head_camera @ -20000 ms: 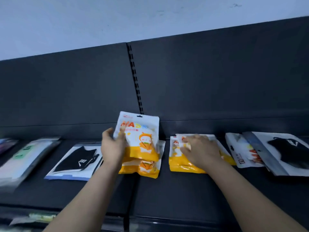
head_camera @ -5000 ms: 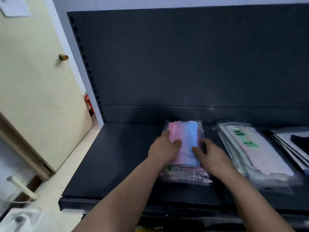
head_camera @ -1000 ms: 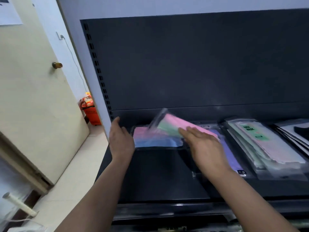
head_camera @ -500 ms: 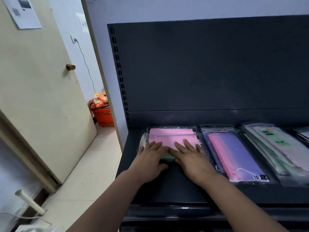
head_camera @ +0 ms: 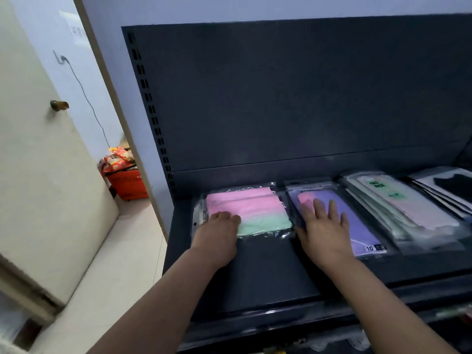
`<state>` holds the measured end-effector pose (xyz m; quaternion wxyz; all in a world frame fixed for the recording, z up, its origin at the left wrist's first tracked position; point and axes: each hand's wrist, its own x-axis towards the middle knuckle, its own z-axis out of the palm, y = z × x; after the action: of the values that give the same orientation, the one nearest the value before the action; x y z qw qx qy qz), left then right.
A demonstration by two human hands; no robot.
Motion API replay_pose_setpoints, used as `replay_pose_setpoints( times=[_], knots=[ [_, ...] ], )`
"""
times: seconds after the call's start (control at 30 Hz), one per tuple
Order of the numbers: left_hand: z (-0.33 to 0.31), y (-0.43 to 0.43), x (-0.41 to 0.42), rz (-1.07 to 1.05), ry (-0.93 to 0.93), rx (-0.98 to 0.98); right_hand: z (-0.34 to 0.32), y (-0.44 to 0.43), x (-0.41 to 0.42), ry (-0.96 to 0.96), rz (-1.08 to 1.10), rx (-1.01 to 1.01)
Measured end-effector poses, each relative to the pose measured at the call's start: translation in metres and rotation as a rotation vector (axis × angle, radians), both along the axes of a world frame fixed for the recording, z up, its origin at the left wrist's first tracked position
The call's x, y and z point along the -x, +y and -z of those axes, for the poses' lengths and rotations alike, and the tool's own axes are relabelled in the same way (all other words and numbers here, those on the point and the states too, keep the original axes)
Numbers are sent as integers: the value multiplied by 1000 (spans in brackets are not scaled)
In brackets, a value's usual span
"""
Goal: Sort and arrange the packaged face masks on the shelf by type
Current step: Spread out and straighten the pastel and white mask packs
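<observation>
A clear pack of pink and green masks [head_camera: 251, 210] lies sideways at the left end of the dark shelf [head_camera: 258, 274]. My left hand [head_camera: 218, 235] rests on its near left corner, fingers bent over the edge. Right of it lies a clear pack of purple and pink masks [head_camera: 357, 226]. My right hand [head_camera: 324, 229] lies flat on that pack with fingers spread. Further right sits a stack of pale green and pink packs labelled "FACE MASK" [head_camera: 406, 208].
White packs with black masks [head_camera: 449, 185] lie at the far right edge. The shelf's dark back panel [head_camera: 281, 98] rises behind. A cream door [head_camera: 38, 149] stands to the left, with an orange basket [head_camera: 125, 180] on the floor behind it.
Half a second ago both hands pressed the pink pack. My right hand has moved right onto the purple pack, and my left hand has slid to the pink pack's left corner.
</observation>
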<state>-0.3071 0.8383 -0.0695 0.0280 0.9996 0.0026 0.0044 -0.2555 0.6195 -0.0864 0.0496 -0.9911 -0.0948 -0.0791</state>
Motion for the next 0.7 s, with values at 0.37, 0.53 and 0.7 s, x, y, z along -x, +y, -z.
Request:
replay_pose_setpoints(
  times=[0.37, 0.53, 0.7],
  knots=[
    [-15, -38, -18, -66, 20, -47, -23, -69, -13, 70, 48, -225],
    [-15, -94, -30, 199, -85, 149, -54, -95, -11, -223, -42, -494],
    [-5, -153, -39, 203, 28, 170, -67, -122, -15, -366, -184, -570]
  ],
)
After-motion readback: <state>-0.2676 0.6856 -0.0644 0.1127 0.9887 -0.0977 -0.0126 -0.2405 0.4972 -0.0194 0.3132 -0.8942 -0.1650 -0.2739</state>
